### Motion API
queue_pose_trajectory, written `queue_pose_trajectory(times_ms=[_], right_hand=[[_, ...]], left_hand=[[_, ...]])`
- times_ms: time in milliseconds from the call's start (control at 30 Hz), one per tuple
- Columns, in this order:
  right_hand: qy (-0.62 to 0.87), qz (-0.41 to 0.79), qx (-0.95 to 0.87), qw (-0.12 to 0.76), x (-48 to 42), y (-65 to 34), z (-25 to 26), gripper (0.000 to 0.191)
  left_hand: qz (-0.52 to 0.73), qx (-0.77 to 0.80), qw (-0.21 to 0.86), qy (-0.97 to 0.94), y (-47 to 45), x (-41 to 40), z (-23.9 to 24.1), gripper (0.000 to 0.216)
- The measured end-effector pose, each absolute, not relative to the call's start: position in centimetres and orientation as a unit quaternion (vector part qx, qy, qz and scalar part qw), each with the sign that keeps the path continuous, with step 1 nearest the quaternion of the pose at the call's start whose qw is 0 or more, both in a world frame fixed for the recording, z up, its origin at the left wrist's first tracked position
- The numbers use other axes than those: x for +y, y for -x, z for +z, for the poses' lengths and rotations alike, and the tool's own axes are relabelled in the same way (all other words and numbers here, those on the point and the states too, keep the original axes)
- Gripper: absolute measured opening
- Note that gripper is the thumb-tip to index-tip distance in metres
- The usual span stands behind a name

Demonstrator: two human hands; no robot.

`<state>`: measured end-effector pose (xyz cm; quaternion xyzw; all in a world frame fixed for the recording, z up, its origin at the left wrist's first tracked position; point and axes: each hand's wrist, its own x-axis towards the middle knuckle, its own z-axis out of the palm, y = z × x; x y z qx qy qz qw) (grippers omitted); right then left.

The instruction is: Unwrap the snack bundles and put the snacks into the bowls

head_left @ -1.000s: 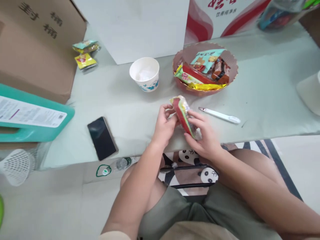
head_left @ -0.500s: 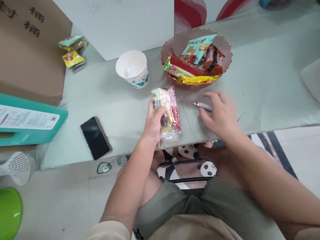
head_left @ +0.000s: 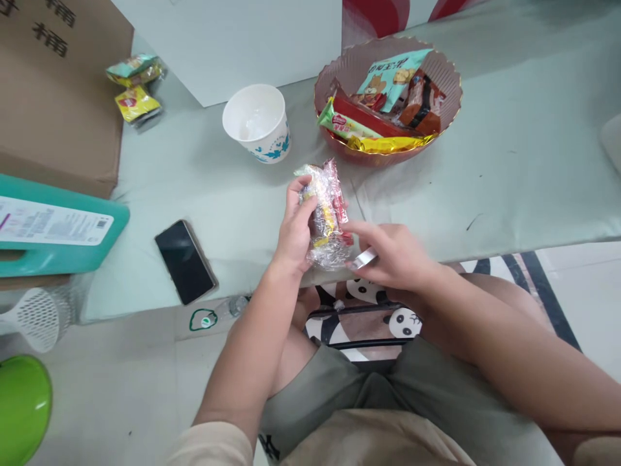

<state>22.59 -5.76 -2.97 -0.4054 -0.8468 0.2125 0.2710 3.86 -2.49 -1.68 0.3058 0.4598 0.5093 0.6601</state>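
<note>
My left hand (head_left: 294,230) is closed around a clear-wrapped snack packet (head_left: 327,207) with red and yellow print, held upright just above the table's front edge. My right hand (head_left: 392,254) grips a white utility knife (head_left: 363,259), its tip at the packet's lower right corner. A pink scalloped bowl (head_left: 449,71) with several wrapped snacks stands behind the packet. A white paper cup (head_left: 257,123) is to the bowl's left.
A black phone (head_left: 185,261) lies on the pale green table (head_left: 509,168) at the left. A cardboard box (head_left: 58,90) and a teal container (head_left: 53,233) fill the far left. Two small packets (head_left: 133,90) lie by the box. A white box (head_left: 228,39) stands behind the cup.
My right hand let go of the packet, reached right to the white knife on the table, picked it up and brought it back to the packet. The left hand kept holding the packet.
</note>
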Motion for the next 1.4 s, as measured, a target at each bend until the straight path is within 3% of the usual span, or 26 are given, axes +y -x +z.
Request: queue_pose_trajectory(times_ms=[100, 233, 367, 500, 733, 867, 1000, 1133, 1200, 1300, 1400], right_hand=[[0.378, 0.191, -0.86, 0.284, -6.3, -21.3, -3.7, 0.042], [0.381, 0.292, -0.792, 0.378, -6.4, -20.5, -3.1, 0.022], [0.432, 0.351, -0.72, 0.415, -6.2, -20.2, -1.7, 0.02], [0.493, 0.39, -0.647, 0.431, -6.1, -20.1, -0.9, 0.019], [0.579, 0.406, -0.536, 0.462, -5.7, -20.0, -1.1, 0.019], [0.591, 0.394, -0.542, 0.449, -5.6, -19.8, -1.1, 0.02], [0.568, 0.41, -0.537, 0.469, -5.3, -19.9, -1.6, 0.03], [0.527, 0.408, -0.559, 0.493, -5.0, -20.6, -2.1, 0.019], [0.519, 0.411, -0.563, 0.494, -5.0, -20.8, -2.0, 0.025], [0.504, 0.456, -0.556, 0.479, -5.1, -20.8, -1.3, 0.043], [0.487, 0.557, -0.498, 0.452, -5.2, -20.5, -0.7, 0.045]], left_hand=[[0.498, 0.476, 0.654, -0.312, -4.2, -2.8, -1.6, 0.036], [0.499, 0.496, 0.623, -0.342, -4.1, -3.0, -1.9, 0.031], [0.523, 0.474, 0.587, -0.396, -3.5, -3.0, -2.5, 0.034], [0.503, 0.491, 0.557, -0.442, -2.9, -3.3, -2.6, 0.047], [0.458, 0.438, 0.586, -0.505, -3.3, -4.1, -1.4, 0.093], [0.477, 0.426, 0.532, -0.555, -3.8, -3.6, -3.3, 0.086], [0.483, 0.412, 0.384, -0.67, -3.4, -2.6, -5.9, 0.08], [0.474, 0.426, 0.302, -0.709, -2.3, -1.9, -6.5, 0.072], [0.464, 0.438, 0.285, -0.715, -1.9, -1.7, -6.3, 0.064], [0.439, 0.451, 0.267, -0.729, -1.6, -1.6, -5.9, 0.058], [0.417, 0.457, 0.25, -0.745, -1.6, -1.5, -5.7, 0.059]])
